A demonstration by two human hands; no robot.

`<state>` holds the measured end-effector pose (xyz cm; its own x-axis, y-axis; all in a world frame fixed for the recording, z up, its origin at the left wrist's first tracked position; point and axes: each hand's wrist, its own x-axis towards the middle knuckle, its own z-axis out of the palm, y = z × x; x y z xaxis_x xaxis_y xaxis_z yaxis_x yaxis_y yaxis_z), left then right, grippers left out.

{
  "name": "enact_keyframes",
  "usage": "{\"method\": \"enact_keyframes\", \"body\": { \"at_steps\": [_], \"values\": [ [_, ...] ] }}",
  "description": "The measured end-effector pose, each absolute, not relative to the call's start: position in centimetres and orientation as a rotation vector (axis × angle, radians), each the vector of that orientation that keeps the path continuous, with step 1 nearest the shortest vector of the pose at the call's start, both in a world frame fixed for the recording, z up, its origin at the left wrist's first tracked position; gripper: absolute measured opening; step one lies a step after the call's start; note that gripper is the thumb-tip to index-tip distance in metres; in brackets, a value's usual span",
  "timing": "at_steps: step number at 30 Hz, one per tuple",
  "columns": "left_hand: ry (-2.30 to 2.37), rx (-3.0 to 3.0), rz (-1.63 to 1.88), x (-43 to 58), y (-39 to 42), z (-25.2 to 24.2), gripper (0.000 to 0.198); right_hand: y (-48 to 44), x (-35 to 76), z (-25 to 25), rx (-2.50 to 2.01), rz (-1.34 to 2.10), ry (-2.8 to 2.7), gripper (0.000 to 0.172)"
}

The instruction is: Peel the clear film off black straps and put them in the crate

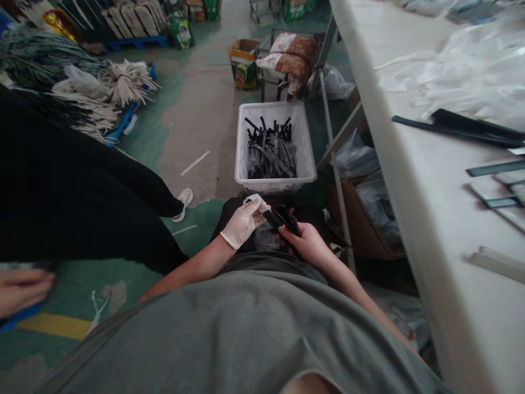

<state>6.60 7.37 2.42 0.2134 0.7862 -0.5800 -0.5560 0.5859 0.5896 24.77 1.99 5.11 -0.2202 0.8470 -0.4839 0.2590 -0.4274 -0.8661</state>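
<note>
My left hand (243,223), in a white glove, pinches the end of a bundle of black strips (283,218) over my lap. My right hand (305,242), bare, is wrapped round the same bundle from below. Just ahead on the floor stands a white plastic bin (243,148) holding several more black strips (270,153).
A white table (414,180) runs along my right, with long dark strips (471,130) and clear plastic sheets (463,71) on it. A person in black (74,191) sits to my left; their hand (22,289) shows at the left edge. Bundles of sticks (106,90) lie on the floor.
</note>
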Motion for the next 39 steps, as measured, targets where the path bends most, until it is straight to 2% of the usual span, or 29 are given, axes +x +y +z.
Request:
{"method": "enact_keyframes", "body": {
  "at_steps": [7,15,23,29,32,35,39],
  "values": [
    [0.981,0.274,0.95,6.5,7.1,2.3,0.013,1.7,24.8,4.8,-1.691,1.517,-1.428,0.04],
    [0.989,0.246,0.997,6.6,6.8,2.0,0.018,2.2,24.3,4.5,-1.821,1.302,-1.721,0.027],
    [0.904,0.202,0.93,7.9,5.6,0.3,0.027,4.4,23.4,4.1,-1.829,1.348,-1.724,0.033],
    [0.945,0.086,1.044,6.1,7.0,-0.3,0.025,4.2,24.9,6.0,-1.791,1.625,-1.667,0.041],
    [0.939,0.065,1.01,5.6,6.6,-0.6,0.029,4.5,25.4,6.8,-1.875,1.508,-1.785,0.045],
    [0.863,0.093,0.924,6.4,5.6,-1.0,0.041,5.8,24.0,6.4,-1.891,1.386,-1.906,0.043],
    [0.896,0.094,1.015,6.1,6.0,-1.1,0.046,6.6,23.4,6.2,-1.898,1.407,-1.95,0.042]
  ]
}}
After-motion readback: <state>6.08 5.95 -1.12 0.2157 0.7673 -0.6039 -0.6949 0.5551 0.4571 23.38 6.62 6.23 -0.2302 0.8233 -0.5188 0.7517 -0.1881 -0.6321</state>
